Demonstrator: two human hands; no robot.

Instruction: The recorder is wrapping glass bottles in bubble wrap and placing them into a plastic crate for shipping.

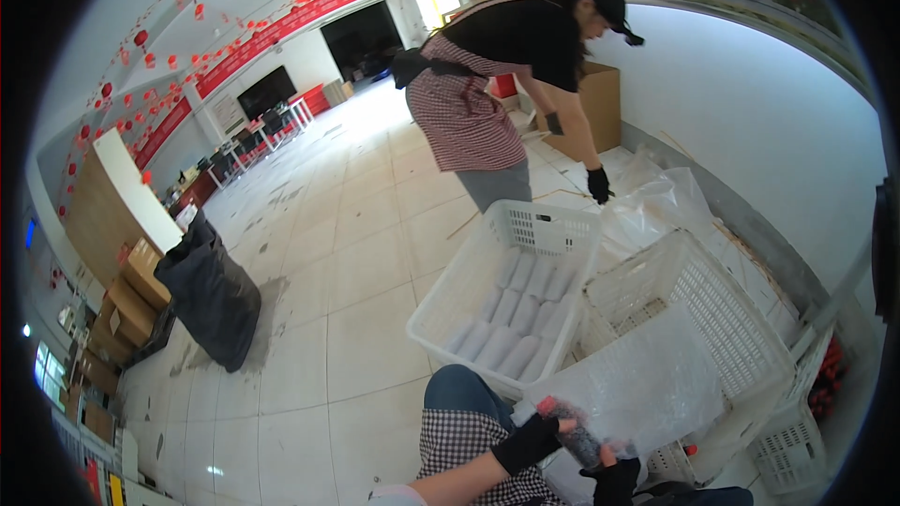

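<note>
I see a white crate (434, 330) bearing rows of pale rolls (511, 319). My gloved left hand (536, 438) has its fingers curled narrowly onto a dark bundle (583, 447) above my lap; it looks mottled, red at one end. My right hand (616, 476) bends its fingers at the near end, grip unclear. Rightward, clear plastic sheeting (652, 375) overlaps an openwork crate (717, 305).

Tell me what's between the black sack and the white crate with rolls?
The head view shows just tiled floor, with a dark stain beside the black sack; nothing stands before the white crate.
</note>
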